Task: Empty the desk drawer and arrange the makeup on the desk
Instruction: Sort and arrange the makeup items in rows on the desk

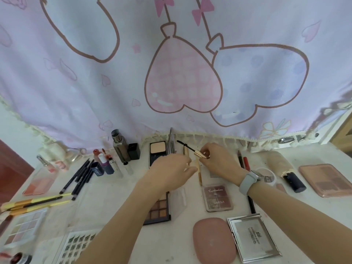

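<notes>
The right hand (219, 161) pinches a mascara wand (192, 150) by its gold cap. The wand has a thin black stick with a black bristly brush at the end, and the brush points up and to the left, toward the curtain (171, 63). The left hand (171, 168) is just beside it with its fingers curled over a thin gold tube (199, 172) that lies on the surface (114, 197). I cannot tell if the left hand is really gripping the tube. A grey watch (249, 182) sits on the right wrist.

A small pink eyeshadow case (218, 197) lies near the right arm. It says "Eyeshadow" on top and "LAMEILA" lower down. A silver square compact (253, 236) lies at the front right with writing on it that is too small to read. A round pink case (214, 240) lies just beside it on the left. A round clear pot (267, 177) by the watch has big letters on it that I cannot read fully.

A dark palette of brown shadows (159, 208) lies under the left arm. An open powder compact (158, 151) stands by the curtain. On the left lie several black pencils (80, 178) and three yellow brushes (38, 201). A flat pink palette (326, 180) lies far right.
</notes>
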The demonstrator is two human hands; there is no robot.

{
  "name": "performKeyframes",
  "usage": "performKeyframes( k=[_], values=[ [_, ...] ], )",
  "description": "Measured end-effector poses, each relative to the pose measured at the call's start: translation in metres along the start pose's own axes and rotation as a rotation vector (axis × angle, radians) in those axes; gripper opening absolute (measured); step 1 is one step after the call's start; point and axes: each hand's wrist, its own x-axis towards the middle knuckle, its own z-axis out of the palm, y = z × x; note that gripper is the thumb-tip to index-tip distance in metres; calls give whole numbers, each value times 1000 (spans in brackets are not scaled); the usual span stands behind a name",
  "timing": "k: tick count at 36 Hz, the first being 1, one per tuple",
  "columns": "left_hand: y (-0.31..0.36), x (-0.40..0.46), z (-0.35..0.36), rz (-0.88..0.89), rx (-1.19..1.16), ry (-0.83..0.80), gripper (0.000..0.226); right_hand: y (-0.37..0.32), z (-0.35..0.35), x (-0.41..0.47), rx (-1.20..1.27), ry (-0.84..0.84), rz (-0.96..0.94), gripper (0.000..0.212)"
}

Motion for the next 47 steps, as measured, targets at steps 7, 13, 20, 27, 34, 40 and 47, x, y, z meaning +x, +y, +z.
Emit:
performKeyframes(
  k=[7,13,20,27,34,40,47],
  values=[
    [-27,-25,12,-62,-311,235,35,-9,11,-3,7,-18,21,28],
    [-34,-36,26,-155,-439,317,29,-16,18,-7,-47,-13,18,29],
    [-34,-38,32,-163,-456,345,28,-23,22,-11,-45,62,11,24],
    [-25,-41,35,-53,-505,293,31,-27,26,-12,-96,97,-8,26],
    [-19,-43,36,-39,-564,257,35,-23,28,-14,-162,63,-48,35],
    [-17,-42,36,-27,-613,289,28,-20,26,-23,-343,36,-73,47],
    [-16,-43,39,-26,-646,278,24,-24,21,-21,-399,-32,-40,34]
  ],
)
